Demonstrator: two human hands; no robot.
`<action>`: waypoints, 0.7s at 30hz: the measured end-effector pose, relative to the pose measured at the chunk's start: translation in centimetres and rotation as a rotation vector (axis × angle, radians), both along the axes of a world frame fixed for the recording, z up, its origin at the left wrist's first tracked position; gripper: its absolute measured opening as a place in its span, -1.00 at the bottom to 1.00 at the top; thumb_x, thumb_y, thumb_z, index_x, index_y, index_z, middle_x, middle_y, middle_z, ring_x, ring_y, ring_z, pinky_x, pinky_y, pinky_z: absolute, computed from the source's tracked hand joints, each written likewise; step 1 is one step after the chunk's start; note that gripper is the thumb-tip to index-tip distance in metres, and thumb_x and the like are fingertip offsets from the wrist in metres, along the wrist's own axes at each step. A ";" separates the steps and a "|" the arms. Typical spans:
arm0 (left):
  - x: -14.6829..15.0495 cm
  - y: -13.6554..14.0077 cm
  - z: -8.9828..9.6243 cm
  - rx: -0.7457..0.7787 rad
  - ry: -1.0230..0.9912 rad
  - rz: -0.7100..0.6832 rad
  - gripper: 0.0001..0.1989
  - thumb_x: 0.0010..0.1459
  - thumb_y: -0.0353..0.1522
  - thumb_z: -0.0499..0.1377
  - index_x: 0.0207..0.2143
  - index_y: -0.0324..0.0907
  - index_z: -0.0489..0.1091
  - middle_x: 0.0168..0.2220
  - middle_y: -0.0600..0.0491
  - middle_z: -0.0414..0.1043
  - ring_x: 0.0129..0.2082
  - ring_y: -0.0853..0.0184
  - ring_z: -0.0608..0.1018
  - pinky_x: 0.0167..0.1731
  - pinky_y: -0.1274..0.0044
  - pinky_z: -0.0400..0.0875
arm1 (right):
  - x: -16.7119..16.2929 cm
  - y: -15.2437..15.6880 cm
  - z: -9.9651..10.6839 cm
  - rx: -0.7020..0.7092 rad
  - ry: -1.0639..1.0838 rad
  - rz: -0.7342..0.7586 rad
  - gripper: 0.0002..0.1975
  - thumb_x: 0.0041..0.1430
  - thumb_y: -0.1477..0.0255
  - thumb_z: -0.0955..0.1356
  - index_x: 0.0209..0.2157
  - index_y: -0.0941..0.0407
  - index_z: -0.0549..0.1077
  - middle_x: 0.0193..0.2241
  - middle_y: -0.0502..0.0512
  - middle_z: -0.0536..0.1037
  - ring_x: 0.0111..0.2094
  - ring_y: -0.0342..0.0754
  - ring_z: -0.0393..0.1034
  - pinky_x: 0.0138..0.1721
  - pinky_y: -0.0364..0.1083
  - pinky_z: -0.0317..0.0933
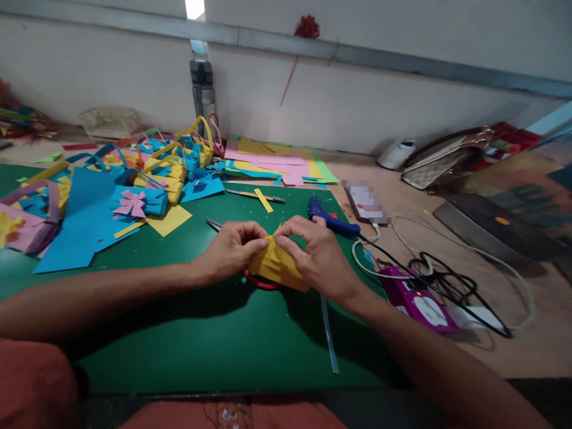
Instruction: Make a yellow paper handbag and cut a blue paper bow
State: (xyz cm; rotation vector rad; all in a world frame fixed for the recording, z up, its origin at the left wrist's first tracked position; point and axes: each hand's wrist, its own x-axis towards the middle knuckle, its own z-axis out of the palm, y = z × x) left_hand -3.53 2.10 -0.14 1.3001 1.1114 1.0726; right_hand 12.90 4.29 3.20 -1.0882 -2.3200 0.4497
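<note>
Between both hands is a folded yellow paper piece (pixel 286 273), held just above the green mat (pixel 201 339). My left hand (pixel 232 247) pinches its upper left edge with thumb and forefinger. On the other side, my right hand (pixel 313 250) pinches the top edge, its fingers covering part of the paper. Under the paper and the left hand lies a pair of scissors with red handles (pixel 263 284); its blade tip shows left of the hand. A clear glue stick (pixel 329 336) lies on the mat below my right hand.
A blue glue gun (pixel 333 220) lies beyond my right hand, its cord running to a purple power strip (pixel 417 301). Several small paper baskets (pixel 138 201) crowd the left. Coloured paper sheets (pixel 277 161), a phone (pixel 365 201) and a second pair of scissors (pixel 254 195) lie farther back.
</note>
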 end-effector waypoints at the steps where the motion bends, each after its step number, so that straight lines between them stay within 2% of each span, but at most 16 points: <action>1: -0.1 0.1 -0.1 -0.020 -0.016 0.016 -0.86 -0.04 -0.35 0.18 -0.53 -0.25 0.32 -0.59 0.16 0.30 -0.59 0.50 0.33 -0.58 0.64 0.25 | 0.5 0.0 0.6 0.022 0.024 -0.015 -0.89 0.14 0.49 0.28 -0.44 0.11 0.42 -0.39 0.04 0.53 -0.31 -0.02 0.37 -0.10 0.09 0.05; 3: -0.3 0.3 -0.4 -0.069 -0.066 0.049 -0.84 -0.03 -0.33 0.20 -0.50 -0.25 0.31 -0.58 0.16 0.30 -0.60 0.50 0.34 -0.59 0.64 0.26 | 1.8 0.0 1.8 0.100 0.115 -0.091 -0.89 0.15 0.44 0.30 -0.31 0.10 0.45 -0.33 0.07 0.54 -0.28 -0.01 0.39 -0.19 0.01 0.15; 6: -0.6 0.8 -1.0 -0.124 -0.144 0.096 -0.82 -0.02 -0.30 0.22 -0.46 -0.23 0.31 -0.58 0.16 0.29 -0.63 0.51 0.33 -0.63 0.65 0.22 | 3.7 0.0 2.6 0.117 0.203 -0.179 -0.87 0.17 0.40 0.29 -0.32 0.11 0.48 -0.36 0.06 0.54 -0.33 -0.03 0.40 -0.31 -0.07 0.21; 12: -0.4 1.1 -1.3 -0.166 -0.309 0.120 -0.77 -0.03 -0.30 0.25 -0.45 -0.21 0.25 -0.54 0.18 0.28 -0.60 0.51 0.37 -0.60 0.66 0.29 | 5.1 0.7 0.3 0.008 0.304 -0.166 -0.83 0.16 0.40 0.30 -0.39 0.13 0.52 -0.40 0.07 0.56 -0.34 -0.04 0.43 -0.30 -0.07 0.26; 16: -0.5 1.2 -1.4 -0.153 -0.300 0.131 -0.76 -0.03 -0.28 0.25 -0.43 -0.20 0.26 -0.54 0.19 0.29 -0.59 0.51 0.37 -0.59 0.67 0.28 | 5.0 1.0 -0.7 -0.002 0.332 -0.149 -0.82 0.16 0.40 0.30 -0.34 0.12 0.55 -0.39 0.06 0.58 -0.32 -0.04 0.44 -0.25 -0.05 0.30; 18: -0.5 1.2 -1.7 -0.134 -0.286 0.147 -0.76 -0.02 -0.27 0.25 -0.43 -0.20 0.26 -0.52 0.18 0.30 -0.57 0.51 0.38 -0.57 0.67 0.29 | 4.9 0.9 -1.0 -0.031 0.332 -0.140 -0.80 0.16 0.37 0.31 -0.28 0.10 0.56 -0.35 0.06 0.60 -0.29 -0.03 0.45 -0.22 -0.04 0.31; 21: -0.6 1.3 -2.1 -0.089 -0.243 0.164 -0.78 -0.01 -0.27 0.24 -0.43 -0.20 0.28 -0.51 0.19 0.30 -0.57 0.52 0.36 -0.56 0.68 0.28 | 4.6 0.5 -1.7 -0.130 0.358 -0.129 -0.67 0.13 0.31 0.33 -0.08 0.11 0.49 -0.25 0.10 0.60 -0.25 0.00 0.47 -0.23 -0.04 0.35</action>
